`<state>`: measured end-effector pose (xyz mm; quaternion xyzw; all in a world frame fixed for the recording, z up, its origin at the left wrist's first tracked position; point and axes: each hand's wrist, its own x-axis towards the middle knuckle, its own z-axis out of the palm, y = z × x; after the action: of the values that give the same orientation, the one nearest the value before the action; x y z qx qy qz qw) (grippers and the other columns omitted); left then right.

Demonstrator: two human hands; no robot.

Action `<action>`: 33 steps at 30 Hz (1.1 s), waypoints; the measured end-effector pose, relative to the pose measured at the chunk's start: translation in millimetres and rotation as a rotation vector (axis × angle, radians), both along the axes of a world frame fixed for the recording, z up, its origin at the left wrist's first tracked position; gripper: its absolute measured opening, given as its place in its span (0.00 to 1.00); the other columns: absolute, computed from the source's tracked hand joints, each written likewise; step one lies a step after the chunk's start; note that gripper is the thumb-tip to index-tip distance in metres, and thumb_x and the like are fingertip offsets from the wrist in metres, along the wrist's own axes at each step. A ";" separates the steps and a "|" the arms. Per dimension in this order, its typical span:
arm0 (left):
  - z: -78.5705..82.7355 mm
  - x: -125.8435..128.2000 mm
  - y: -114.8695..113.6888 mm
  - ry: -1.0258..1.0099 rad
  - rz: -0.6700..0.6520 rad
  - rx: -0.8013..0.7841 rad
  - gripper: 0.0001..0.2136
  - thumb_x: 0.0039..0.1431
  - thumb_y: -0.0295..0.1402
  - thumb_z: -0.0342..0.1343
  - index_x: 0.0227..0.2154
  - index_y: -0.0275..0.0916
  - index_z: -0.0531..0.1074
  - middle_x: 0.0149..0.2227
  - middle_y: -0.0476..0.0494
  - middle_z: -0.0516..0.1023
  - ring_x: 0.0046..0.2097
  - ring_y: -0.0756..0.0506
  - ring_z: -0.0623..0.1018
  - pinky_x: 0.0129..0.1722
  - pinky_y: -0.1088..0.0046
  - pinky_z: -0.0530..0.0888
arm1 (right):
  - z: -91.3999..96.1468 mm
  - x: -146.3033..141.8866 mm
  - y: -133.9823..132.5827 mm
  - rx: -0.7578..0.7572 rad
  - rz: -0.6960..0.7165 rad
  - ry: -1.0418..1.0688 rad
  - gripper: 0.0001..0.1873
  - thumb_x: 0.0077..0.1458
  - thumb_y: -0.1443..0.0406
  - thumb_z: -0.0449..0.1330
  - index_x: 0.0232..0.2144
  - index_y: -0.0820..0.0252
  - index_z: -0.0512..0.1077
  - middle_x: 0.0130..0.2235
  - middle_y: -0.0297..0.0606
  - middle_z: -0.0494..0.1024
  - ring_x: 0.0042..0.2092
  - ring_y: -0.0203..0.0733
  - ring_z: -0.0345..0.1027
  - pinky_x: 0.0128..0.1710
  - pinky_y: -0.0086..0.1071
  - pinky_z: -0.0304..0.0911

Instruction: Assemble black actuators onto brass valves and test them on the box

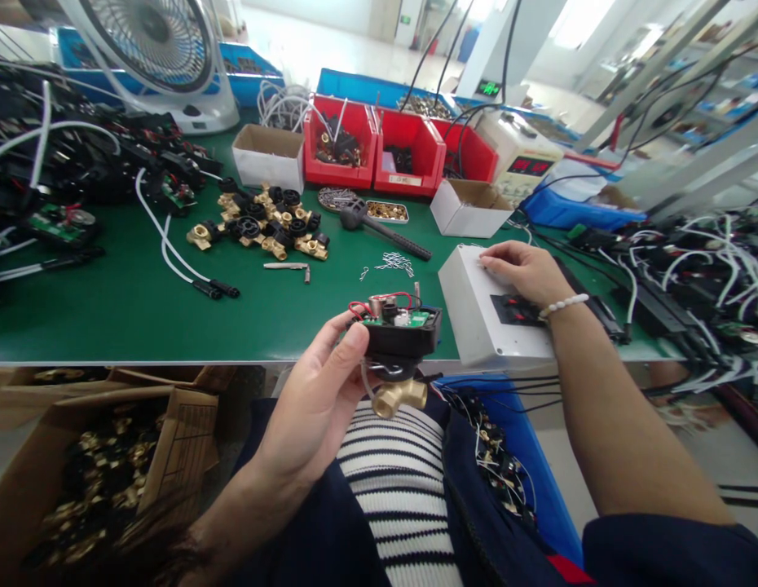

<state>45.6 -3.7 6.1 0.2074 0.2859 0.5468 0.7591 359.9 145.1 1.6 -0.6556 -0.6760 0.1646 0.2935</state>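
My left hand [321, 391] grips a valve assembly [398, 342] in front of the table edge. It has a black housing, a green circuit board with red wires on top, and a brass fitting below. My right hand [521, 269] rests palm down on a white box [477, 314] with a black switch panel, fingers flat on its top. A bead bracelet sits on that wrist. A heap of brass and black valves [262, 220] lies further back on the green mat.
Three red bins [403, 147], two small cardboard boxes [269, 155] and a white fan [165, 57] stand at the back. Wired boards are piled left [61, 179] and right [709, 261]. A black tool [379, 228] lies mid-table. A carton of brass parts [91, 481] sits below left.
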 end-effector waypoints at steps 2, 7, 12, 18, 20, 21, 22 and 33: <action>0.1 0.6 1.7 -0.043 0.002 -0.045 0.12 0.66 0.37 0.54 0.47 0.36 0.73 0.45 0.39 0.80 0.43 0.44 0.81 0.43 0.70 0.79 | -0.7 0.4 0.9 -0.001 0.002 0.017 0.16 0.45 0.55 0.62 0.34 0.58 0.77 0.36 0.41 0.80 0.37 0.48 0.71 0.42 0.44 0.67; 2.8 -0.4 3.9 -0.166 -0.080 -0.168 0.17 0.71 0.36 0.42 0.43 0.33 0.76 0.36 0.37 0.82 0.36 0.45 0.82 0.38 0.69 0.80 | 0.3 -0.7 0.7 -0.007 0.007 0.021 0.19 0.45 0.55 0.63 0.39 0.59 0.76 0.39 0.42 0.79 0.38 0.47 0.72 0.43 0.43 0.67; 6.4 -1.3 1.8 -0.227 -0.159 -0.186 0.21 0.71 0.39 0.42 0.38 0.30 0.78 0.33 0.36 0.82 0.34 0.45 0.83 0.37 0.71 0.80 | 1.2 0.3 2.3 -0.024 0.003 0.018 0.22 0.44 0.54 0.63 0.39 0.61 0.76 0.38 0.43 0.79 0.38 0.47 0.71 0.43 0.42 0.66; 7.8 -2.1 3.1 -0.286 -0.157 -0.211 0.25 0.72 0.38 0.38 0.36 0.29 0.79 0.34 0.35 0.82 0.35 0.45 0.83 0.38 0.69 0.81 | 0.7 4.2 7.8 -0.091 0.054 0.046 0.26 0.42 0.52 0.64 0.41 0.62 0.76 0.35 0.40 0.76 0.35 0.43 0.67 0.39 0.39 0.63; 7.8 -3.7 3.7 -0.346 -0.180 -0.234 0.29 0.72 0.37 0.31 0.34 0.28 0.78 0.31 0.35 0.81 0.32 0.46 0.82 0.36 0.69 0.81 | 1.7 2.1 6.5 -0.081 0.044 0.013 0.26 0.43 0.52 0.64 0.42 0.63 0.76 0.35 0.39 0.75 0.34 0.42 0.66 0.39 0.38 0.62; 7.5 -4.7 3.7 -0.401 -0.197 -0.229 0.30 0.72 0.35 0.30 0.33 0.27 0.78 0.29 0.36 0.80 0.30 0.47 0.81 0.34 0.70 0.81 | 2.7 0.3 5.2 -0.078 0.031 -0.007 0.25 0.44 0.53 0.64 0.42 0.63 0.76 0.35 0.39 0.75 0.34 0.41 0.66 0.39 0.38 0.62; 7.0 -5.8 3.6 -0.464 -0.217 -0.211 0.28 0.71 0.33 0.32 0.33 0.27 0.78 0.27 0.38 0.79 0.28 0.48 0.80 0.32 0.72 0.81 | 3.9 -1.8 3.7 -0.077 0.018 -0.023 0.24 0.46 0.54 0.64 0.42 0.63 0.76 0.35 0.39 0.75 0.35 0.41 0.65 0.39 0.37 0.62; -0.5 -8.9 -0.9 -0.698 -0.394 0.011 0.12 0.53 0.31 0.65 0.39 0.29 0.78 0.23 0.47 0.77 0.23 0.52 0.77 0.31 0.79 0.78 | 8.3 -11.6 5.4 -0.051 -0.077 -0.030 0.11 0.51 0.65 0.62 0.38 0.63 0.74 0.30 0.39 0.76 0.32 0.40 0.67 0.39 0.36 0.63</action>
<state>36.7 -4.6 5.6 0.0641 -0.0374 0.4301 0.8997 348.3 150.5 9.9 -0.6906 -0.6504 0.1603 0.2728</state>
